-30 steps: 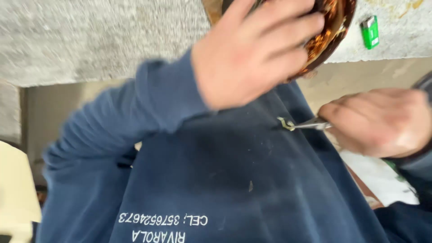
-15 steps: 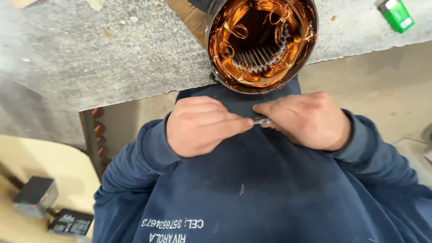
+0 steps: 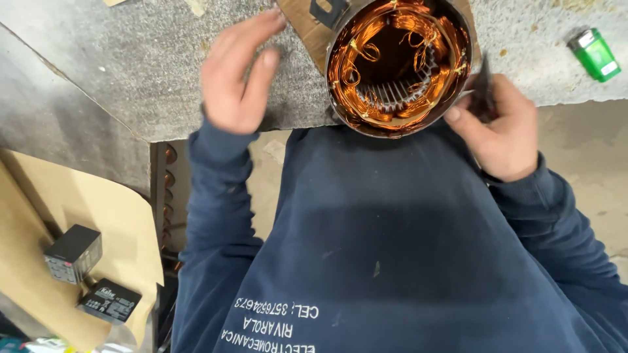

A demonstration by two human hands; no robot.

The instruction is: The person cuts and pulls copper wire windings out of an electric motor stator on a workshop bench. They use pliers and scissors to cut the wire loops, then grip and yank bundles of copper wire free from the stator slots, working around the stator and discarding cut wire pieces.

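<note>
1. Copper-wound motor stator, round metal shell, sat at the near edge of our grey workbench, open end facing up at us, steel slots visible inside the ring of windings.
2. Under the stator lay a piece of brown cardboard, with a small dark plate on it at the top edge.
3. Our left hand was open, fingers spread and loose, hovering over the bench surface left of the stator, holding nothing, not touching the shell.
4. Our right hand was closed around a thin dark tool, just beside the stator's right rim; tool tip reached the rim area, but we could not tell whether it touched the windings.
5. Green lighter lay on the bench, far right, well apart from the stator.
6. Both our arms wore dark blue sleeves; the same blue sweatshirt filled the lower middle of the view.
7. Lower left, on tan paper, sat two small black boxes, near each other, well apart from both hands.
</note>
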